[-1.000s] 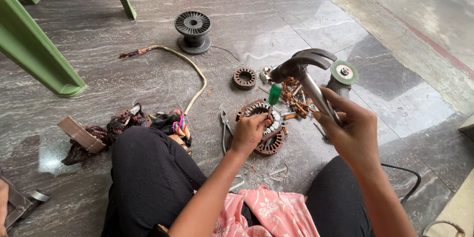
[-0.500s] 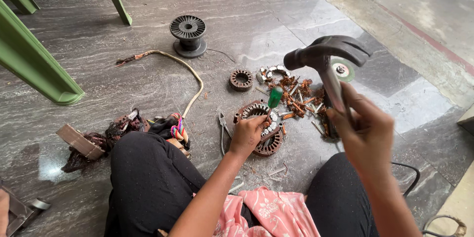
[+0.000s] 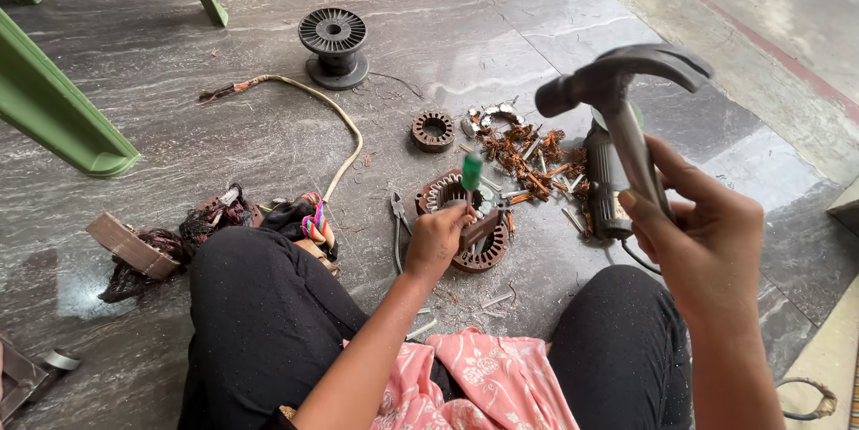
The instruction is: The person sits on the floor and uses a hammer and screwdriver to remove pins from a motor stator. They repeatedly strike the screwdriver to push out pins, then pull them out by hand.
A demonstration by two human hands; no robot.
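Note:
I sit on a grey stone floor. My right hand [image 3: 707,238] grips the handle of a claw hammer [image 3: 617,90], raised high with its head above the floor. My left hand [image 3: 438,238] holds a green-handled tool [image 3: 471,175] upright against a round rusty motor stator [image 3: 465,220] lying between my knees. The hammer head hangs to the right of and above the tool's green top.
Copper wire scraps [image 3: 528,157], a smaller stator ring [image 3: 433,130], pliers [image 3: 397,224], an angle grinder [image 3: 604,184], a black spool [image 3: 333,45], a tan cord [image 3: 331,117], a rag pile [image 3: 224,215] and green furniture legs [image 3: 54,103] surround me.
My right hand has lifted the hammer higher and further right, away from the stator. My left hand stays on the green-handled tool.

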